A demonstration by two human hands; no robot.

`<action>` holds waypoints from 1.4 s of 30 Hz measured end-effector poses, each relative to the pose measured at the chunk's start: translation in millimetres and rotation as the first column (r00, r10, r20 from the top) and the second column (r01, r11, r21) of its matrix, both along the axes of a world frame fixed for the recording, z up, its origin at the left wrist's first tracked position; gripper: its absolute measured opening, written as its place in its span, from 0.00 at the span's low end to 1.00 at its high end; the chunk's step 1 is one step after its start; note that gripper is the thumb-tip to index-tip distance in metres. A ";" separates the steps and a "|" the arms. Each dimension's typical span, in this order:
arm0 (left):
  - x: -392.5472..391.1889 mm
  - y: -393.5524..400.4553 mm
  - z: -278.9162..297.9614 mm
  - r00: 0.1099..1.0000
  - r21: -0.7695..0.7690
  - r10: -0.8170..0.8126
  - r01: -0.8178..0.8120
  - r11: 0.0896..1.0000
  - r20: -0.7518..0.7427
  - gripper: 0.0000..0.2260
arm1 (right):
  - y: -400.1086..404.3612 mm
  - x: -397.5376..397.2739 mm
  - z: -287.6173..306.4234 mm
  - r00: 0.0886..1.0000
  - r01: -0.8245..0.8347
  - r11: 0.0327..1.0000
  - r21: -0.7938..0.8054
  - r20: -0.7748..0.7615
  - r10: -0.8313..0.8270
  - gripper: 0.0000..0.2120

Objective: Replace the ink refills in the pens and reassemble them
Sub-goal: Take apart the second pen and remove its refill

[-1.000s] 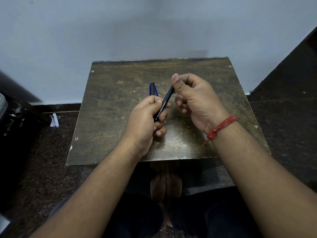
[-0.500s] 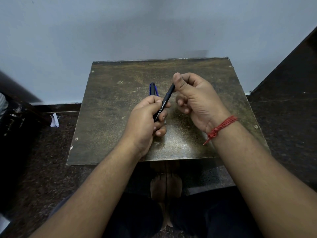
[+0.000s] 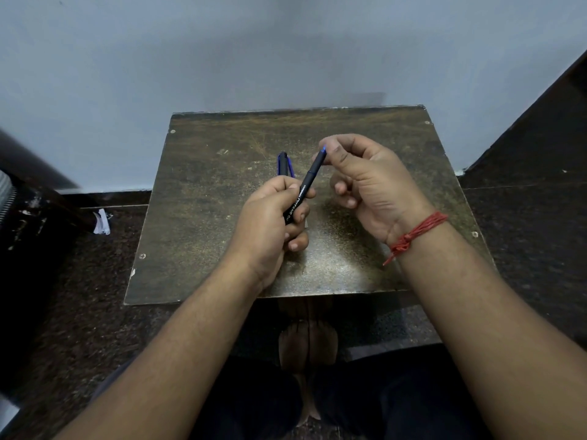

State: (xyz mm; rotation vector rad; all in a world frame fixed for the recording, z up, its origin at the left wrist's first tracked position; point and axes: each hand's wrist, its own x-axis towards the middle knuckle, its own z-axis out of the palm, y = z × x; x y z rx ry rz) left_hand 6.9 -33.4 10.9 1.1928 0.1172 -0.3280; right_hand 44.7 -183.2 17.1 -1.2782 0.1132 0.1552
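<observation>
Black and slim, the pen [image 3: 303,188] sits tilted in the left hand [image 3: 273,217], whose fingers curl around its lower half. The right hand [image 3: 368,185] pinches the pen's upper end, where a bit of blue shows, between thumb and forefinger; a red thread [image 3: 416,233] circles that wrist. Just behind the left hand a blue pen [image 3: 284,165] lies on the worn brown table [image 3: 206,201].

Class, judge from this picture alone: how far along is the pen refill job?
Done: nothing visibly finished. In hand: the left hand grips a black pen while the right hand pinches its blue-tipped far end. Left: a blue pen lies on the table, partly hidden.
</observation>
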 end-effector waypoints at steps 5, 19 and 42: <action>-0.8 -2.1 0.2 1.000 0.008 -0.010 0.010 1.000 0.002 0.09 | -0.7 0.5 -0.7 0.997 -0.074 0.997 -0.027 0.014 0.074 0.06; -8.2 -21.9 -1.6 0.992 0.283 0.007 -0.042 0.958 0.124 0.11 | 5.7 2.7 4.5 1.000 0.017 1.000 0.022 -0.008 -0.016 0.10; 0.7 2.4 3.6 0.989 0.264 0.082 -0.112 0.958 0.122 0.08 | -31.2 7.8 -3.7 0.960 0.281 0.405 -0.870 0.260 -0.107 0.01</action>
